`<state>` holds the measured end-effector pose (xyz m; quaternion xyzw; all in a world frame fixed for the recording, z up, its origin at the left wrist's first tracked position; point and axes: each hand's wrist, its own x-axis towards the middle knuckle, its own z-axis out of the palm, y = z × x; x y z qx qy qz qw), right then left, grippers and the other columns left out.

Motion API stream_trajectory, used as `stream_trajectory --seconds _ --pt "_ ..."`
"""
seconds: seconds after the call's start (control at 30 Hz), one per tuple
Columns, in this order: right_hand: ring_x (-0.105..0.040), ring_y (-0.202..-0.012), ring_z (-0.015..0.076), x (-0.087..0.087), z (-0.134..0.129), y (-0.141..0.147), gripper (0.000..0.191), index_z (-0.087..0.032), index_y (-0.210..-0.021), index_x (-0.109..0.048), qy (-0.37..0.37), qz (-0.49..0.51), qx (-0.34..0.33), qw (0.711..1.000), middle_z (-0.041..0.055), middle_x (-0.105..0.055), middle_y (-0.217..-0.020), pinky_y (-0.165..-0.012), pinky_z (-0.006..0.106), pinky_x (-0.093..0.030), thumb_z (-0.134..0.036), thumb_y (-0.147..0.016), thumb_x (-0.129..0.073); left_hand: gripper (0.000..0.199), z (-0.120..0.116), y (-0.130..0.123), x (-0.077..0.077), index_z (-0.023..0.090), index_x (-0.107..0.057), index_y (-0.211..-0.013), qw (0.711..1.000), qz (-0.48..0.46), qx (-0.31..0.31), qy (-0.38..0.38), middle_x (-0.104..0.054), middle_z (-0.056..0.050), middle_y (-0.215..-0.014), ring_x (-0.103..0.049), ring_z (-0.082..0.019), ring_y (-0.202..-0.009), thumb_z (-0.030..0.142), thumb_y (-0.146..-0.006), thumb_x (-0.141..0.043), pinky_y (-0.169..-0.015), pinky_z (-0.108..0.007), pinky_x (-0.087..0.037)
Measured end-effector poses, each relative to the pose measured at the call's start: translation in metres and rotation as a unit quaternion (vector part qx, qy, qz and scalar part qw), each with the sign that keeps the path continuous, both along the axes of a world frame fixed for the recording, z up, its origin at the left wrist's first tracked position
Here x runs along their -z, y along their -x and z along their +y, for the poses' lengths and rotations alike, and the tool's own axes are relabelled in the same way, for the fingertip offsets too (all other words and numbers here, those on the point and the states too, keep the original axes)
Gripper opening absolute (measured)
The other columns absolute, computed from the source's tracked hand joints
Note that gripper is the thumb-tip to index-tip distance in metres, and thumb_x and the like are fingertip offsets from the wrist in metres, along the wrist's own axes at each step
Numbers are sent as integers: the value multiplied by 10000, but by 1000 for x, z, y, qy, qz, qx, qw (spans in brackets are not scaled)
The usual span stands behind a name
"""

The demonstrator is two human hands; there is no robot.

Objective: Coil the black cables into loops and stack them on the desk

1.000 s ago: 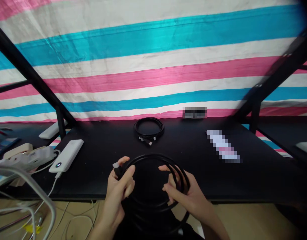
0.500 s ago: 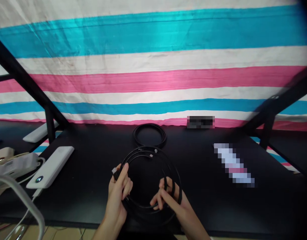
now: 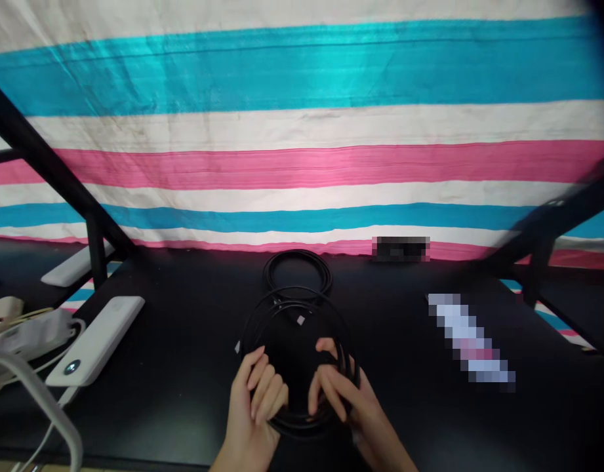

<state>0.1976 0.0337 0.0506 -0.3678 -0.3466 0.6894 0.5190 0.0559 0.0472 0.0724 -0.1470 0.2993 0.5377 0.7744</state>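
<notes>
A coiled black cable [image 3: 302, 288] hangs in loops between my two hands near the front of the black table. My left hand [image 3: 260, 400] has its fingers curled round the left side of the coil. On the right side, my right hand [image 3: 338, 387] grips the loops, with its fingers bent around several strands. A light-coloured connector [image 3: 300, 320] shows inside the upper part of the coil, and another [image 3: 237, 347] sticks out at its left edge. Behind it, a second black cable coil [image 3: 326, 265] lies on the table.
A white power bank [image 3: 102, 334] with a cable plugged in lies at left, beside a white power strip [image 3: 40, 334]. A blurred-out flat item [image 3: 471, 337] is at right and a blurred dark box [image 3: 401, 249] at the back. Black frame bars [image 3: 50, 157] flank the black table [image 3: 183, 341].
My left hand has moved right, towards my right hand, and its fingers now wrap over the coil. The connector by its thumb now shows beyond the hand. The view has shifted slightly.
</notes>
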Motion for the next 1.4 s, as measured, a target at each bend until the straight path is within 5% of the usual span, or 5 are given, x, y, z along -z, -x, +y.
stream_trajectory --seconds 0.33,0.53,0.67,1.17,1.4 --pt "-544 -1194 319 -10 -8 29 736 -245 -1233 -605 -29 284 1 958 93 -670 -1150 -1077 499 -308 -604 -601 -721 520 46 8 -20 213 -102 -440 975 185 -21 -120 -160 63 -271 -183 -23 -249 149 -894 -349 -339 -163 -223" --pt "-697 -910 247 -10 26 13 632 -257 -1270 -488 1 -48 19 999 82 -686 -1101 -584 320 -589 -377 -716 -767 493 66 -2 -12 213 -274 -445 927 315 -8 -204 -258 81 -342 -348 -60 -373 341 -806 -584 -453 -191 -334" --pt "-656 -466 166 -18 65 -16 535 -176 -1199 -527 -41 -194 6 980 134 -705 -1016 -237 151 -285 -494 -786 -647 419 80 -4 1 184 -429 -482 883 402 32 -239 -487 37 -434 -510 -86 -524 382 -779 -648 -587 -190 -410" --pt "-322 -307 22 22 126 -50 461 -138 -953 -676 -28 -328 130 935 -20 -576 -588 -281 175 -206 -526 -704 -676 438 96 29 23 92 -647 -969 771 482 293 -295 -671 -90 -786 -596 -119 -507 489 -807 -557 -407 -204 -395" --pt "-548 -470 73 35 130 -56 697 -133 -1285 -552 -41 -412 212 885 125 -638 -1141 -364 210 -394 -522 -714 -646 409 113 59 24 118 -616 -885 716 600 212 -287 -597 -17 -711 -538 -79 -509 496 -820 -474 -429 -181 -349"
